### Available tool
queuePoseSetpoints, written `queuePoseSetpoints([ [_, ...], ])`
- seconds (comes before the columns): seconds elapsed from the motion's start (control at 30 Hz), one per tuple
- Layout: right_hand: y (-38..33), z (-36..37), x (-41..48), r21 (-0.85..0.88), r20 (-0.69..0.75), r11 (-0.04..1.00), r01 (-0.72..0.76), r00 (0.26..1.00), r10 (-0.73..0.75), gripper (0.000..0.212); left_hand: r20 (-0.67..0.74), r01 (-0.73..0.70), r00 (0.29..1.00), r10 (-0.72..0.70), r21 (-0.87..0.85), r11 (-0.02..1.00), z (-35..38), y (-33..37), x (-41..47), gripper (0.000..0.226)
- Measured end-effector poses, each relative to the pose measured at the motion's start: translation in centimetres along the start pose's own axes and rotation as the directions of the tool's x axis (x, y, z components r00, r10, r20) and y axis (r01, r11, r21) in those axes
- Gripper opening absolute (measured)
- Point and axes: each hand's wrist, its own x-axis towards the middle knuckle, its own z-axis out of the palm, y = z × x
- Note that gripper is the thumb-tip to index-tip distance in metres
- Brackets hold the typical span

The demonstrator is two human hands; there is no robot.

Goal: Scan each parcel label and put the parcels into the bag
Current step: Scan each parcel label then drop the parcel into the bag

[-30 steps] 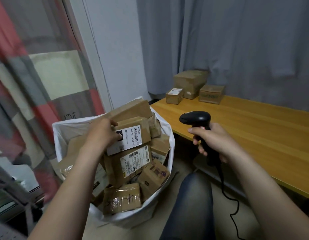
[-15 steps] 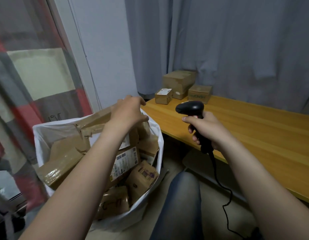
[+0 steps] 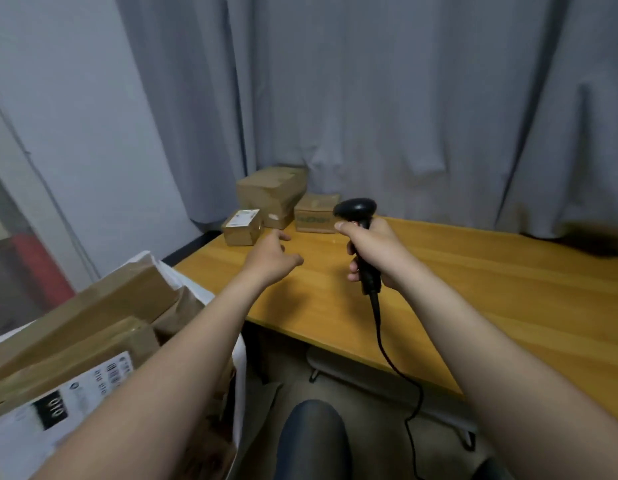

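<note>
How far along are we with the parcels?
Done: the bag is heaped with parcels. In hand: the right hand grips the scanner; the left hand, empty, stretches toward the small box. Left: three boxes on the table, not yet bagged: the small box, the big box and the third box.

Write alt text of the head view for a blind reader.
The person's open left hand reaches across the wooden table toward a small labelled parcel, one of three boxes by the grey curtain; the right hand grips a corded barcode scanner. A parcel-stuffed white bag sits lower left.
</note>
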Motion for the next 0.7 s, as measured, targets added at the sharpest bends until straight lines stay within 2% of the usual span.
queuePoseSetpoints([
  [0.33, 5.7, -3.5, 13.2, -0.001, -0.158, 0.997, -0.082, 0.984, 0.081, 0.027, 0.027, 0.075, 0.997, -0.072, -0.100, 0.992, 7.1, -1.5, 14.3, 0.058],
  [0.53, 9.0, -2.9, 22.2, 0.054, -0.248, 0.998, -0.027, 0.968, 0.040, 0.023, -0.041, 0.078, 0.996, -0.085, -0.138, 0.987, 10.3, -2.5, 23.8, 0.066],
  [0.63, 11.3, -2.2, 26.3, 0.116, -0.257, 0.992, -0.058, 0.962, 0.086, 0.023, -0.107, 0.087, 0.988, -0.116, -0.238, 0.967, 12.5, -3.2, 27.2, 0.074],
  [0.7, 13.2, -1.5, 28.3, 0.183, -0.252, 0.980, -0.078, 0.960, 0.124, 0.022, -0.148, 0.144, 0.967, -0.206, -0.349, 0.926, 14.3, -3.9, 28.8, 0.085],
])
